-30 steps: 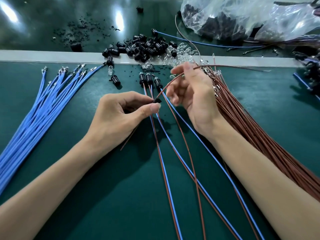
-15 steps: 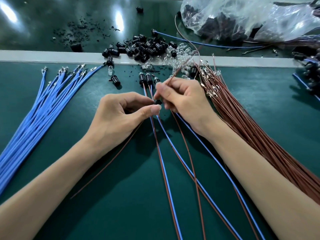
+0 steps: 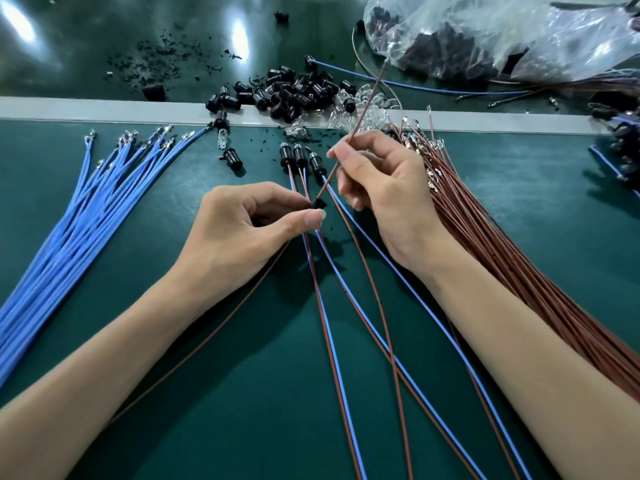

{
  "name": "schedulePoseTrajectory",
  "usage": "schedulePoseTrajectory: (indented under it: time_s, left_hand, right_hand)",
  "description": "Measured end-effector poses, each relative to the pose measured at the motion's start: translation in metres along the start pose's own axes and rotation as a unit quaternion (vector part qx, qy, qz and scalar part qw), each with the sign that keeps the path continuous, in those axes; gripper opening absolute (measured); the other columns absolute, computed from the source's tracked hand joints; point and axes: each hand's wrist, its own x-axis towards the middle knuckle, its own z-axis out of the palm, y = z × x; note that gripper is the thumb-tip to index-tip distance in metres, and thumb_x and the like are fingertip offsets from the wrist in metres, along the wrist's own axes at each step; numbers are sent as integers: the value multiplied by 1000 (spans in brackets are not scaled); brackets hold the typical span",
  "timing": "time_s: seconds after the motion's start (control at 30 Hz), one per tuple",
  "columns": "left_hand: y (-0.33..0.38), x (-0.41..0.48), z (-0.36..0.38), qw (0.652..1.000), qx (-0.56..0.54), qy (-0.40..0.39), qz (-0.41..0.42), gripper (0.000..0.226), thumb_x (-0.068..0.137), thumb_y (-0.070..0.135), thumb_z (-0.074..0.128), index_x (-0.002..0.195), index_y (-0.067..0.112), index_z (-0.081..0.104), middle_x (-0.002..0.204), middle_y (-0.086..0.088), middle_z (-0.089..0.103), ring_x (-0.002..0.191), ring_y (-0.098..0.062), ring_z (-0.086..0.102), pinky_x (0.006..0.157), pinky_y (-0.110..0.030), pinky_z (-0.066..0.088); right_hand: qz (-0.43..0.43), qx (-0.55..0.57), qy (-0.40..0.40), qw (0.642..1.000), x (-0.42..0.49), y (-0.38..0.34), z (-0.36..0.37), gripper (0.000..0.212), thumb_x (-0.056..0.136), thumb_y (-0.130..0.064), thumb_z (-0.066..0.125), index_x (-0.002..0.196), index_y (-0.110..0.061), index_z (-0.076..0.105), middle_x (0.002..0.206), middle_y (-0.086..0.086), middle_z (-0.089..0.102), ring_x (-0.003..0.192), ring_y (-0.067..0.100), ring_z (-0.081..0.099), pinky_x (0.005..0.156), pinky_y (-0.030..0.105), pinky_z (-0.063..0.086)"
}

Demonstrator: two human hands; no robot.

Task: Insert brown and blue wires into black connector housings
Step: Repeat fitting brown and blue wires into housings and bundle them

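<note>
My left hand (image 3: 242,233) pinches a small black connector housing (image 3: 318,204) between thumb and forefinger over the green mat. My right hand (image 3: 384,188) pinches a brown wire (image 3: 363,105) that runs from the housing up and away past the fingers. Another stretch of brown wire (image 3: 207,337) trails from under my left hand toward the lower left. Three finished housings (image 3: 298,156) with brown and blue wires lie just beyond my hands. A fan of loose blue wires (image 3: 72,230) lies at the left. A bundle of brown wires (image 3: 512,258) lies at the right.
A heap of loose black housings (image 3: 294,93) and clear bulbs (image 3: 363,109) sits on the grey strip (image 3: 104,110) at the back. A plastic bag of parts (image 3: 485,39) lies at the back right. More assemblies (image 3: 620,147) sit at the right edge.
My right hand has lifted away from the housing, sliding up the brown wire, which now sticks further out beyond the fingers. My left hand keeps its hold on the housing.
</note>
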Motion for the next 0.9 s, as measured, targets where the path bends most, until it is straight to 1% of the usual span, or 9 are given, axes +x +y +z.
schedulePoseTrajectory:
  time_s: [0.17,0.33,0.47,0.63,0.7,0.73,0.8,0.83,0.9]
  left_hand:
    - [-1,2,0,1000,-5,1,6,18,72,31,76,86,20,74,79,10,74,76,-5,71,72,-12,51]
    - [-1,2,0,1000,-6,7,9,18,72,34,75,85,21,74,77,7,74,76,-10,71,74,-20,53]
    - [-1,2,0,1000,-11,6,20,17,72,32,75,86,22,73,79,9,74,76,-8,71,73,-15,53]
    - [-2,3,1,999,-10,17,32,14,73,31,76,84,22,72,78,9,73,68,1,66,66,-10,48]
    - [-3,2,0,999,-23,33,36,13,74,29,76,84,22,72,79,6,73,67,0,64,65,-13,49]
    - [-2,2,0,998,-35,46,40,11,76,28,76,83,22,71,78,4,73,67,-2,64,66,-18,50]
    - [-2,3,-1,993,-68,78,55,6,80,22,74,81,22,68,73,5,72,67,-6,63,67,-25,50]
    - [-2,3,-1,990,-83,95,65,3,81,20,70,80,21,67,69,9,71,66,-5,62,65,-22,50]
    - [-3,5,-2,982,-101,142,78,5,83,17,62,79,19,63,64,15,67,61,1,59,63,-15,45]
  right_hand:
    - [-7,-83,-71,994,-3,1,1,13,88,-8,63,78,-13,70,54,-8,58,52,5,50,51,14,40]
    - [-4,-14,-6,1000,0,1,-2,19,95,-13,53,81,-10,65,53,-4,55,49,7,46,48,15,36]
    - [-21,-128,-62,990,-2,3,1,19,90,-15,59,77,-10,72,51,-8,54,49,1,46,53,12,35]
    - [5,-66,-80,995,-4,-3,-2,23,85,-9,49,89,-6,71,59,1,55,55,5,47,54,16,36]
    - [4,-112,-86,990,-5,-3,1,32,77,-4,44,95,-4,71,64,0,56,60,3,50,57,15,38]
    - [-16,-177,-76,981,-4,-3,4,35,75,-2,44,97,-4,71,69,-2,59,63,2,53,61,14,40]
    - [-107,-334,-47,935,1,-3,15,32,79,3,49,101,-2,72,84,3,65,79,10,61,72,15,43]
    - [-149,-381,-50,911,8,-3,22,31,80,5,52,103,0,71,92,9,66,87,16,62,78,14,42]
    - [-183,-416,-117,883,25,-5,38,27,80,4,56,103,2,70,100,16,63,93,21,58,83,16,40]
